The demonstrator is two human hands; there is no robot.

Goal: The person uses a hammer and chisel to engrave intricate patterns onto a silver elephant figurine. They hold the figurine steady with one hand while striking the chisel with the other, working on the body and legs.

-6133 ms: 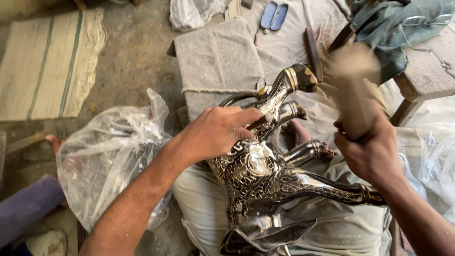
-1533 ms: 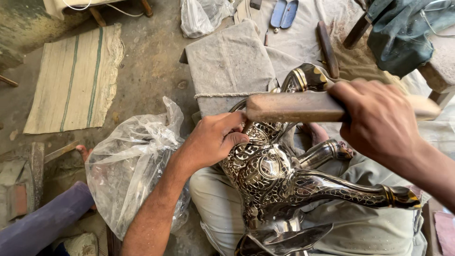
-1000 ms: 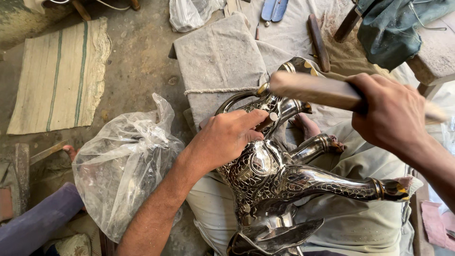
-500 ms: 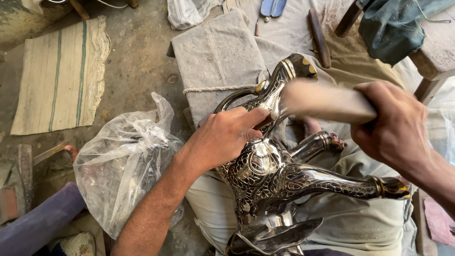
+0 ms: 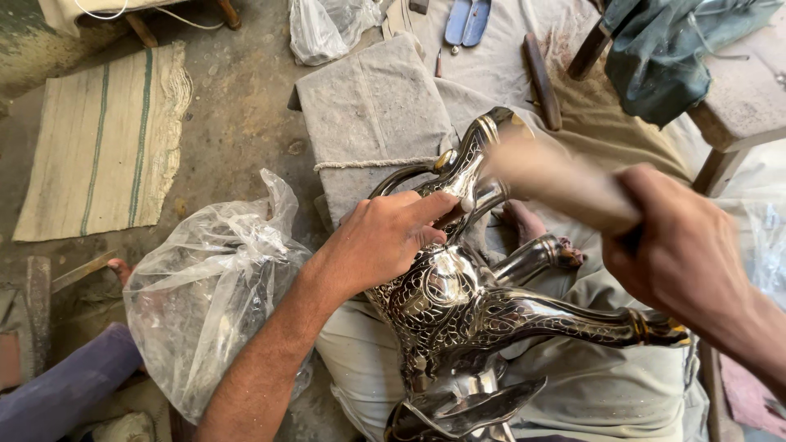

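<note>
— Where's the metal piece?

— The ornate silver pot [image 5: 458, 303] lies across the person's lap, just below the middle of the frame, its long spout running out toward three o'clock and its neck and handle rising toward twelve. Its base is cut off by the bottom edge.

— And the hands?

— The left hand [image 5: 385, 241] presses on the pot's shoulder, fingers curled around the neck; whatever it pinches at the fingertips is too small to make out. The right hand [image 5: 684, 254], at three o'clock, is clenched around a wooden mallet [image 5: 557, 184], blurred so much that its head and handle run together.

— Anything else around?

— A crumpled clear plastic bag [image 5: 213, 286] at nine o'clock, contents unreadable. A striped mat [image 5: 106, 139] at ten o'clock, a grey cloth pad [image 5: 368, 106] at twelve. A foot [image 5: 528, 225] peeks out behind the pot, mostly hidden. A stool [image 5: 737, 98] at two o'clock, half cut off, carries a green cloth [image 5: 663, 49].
</note>
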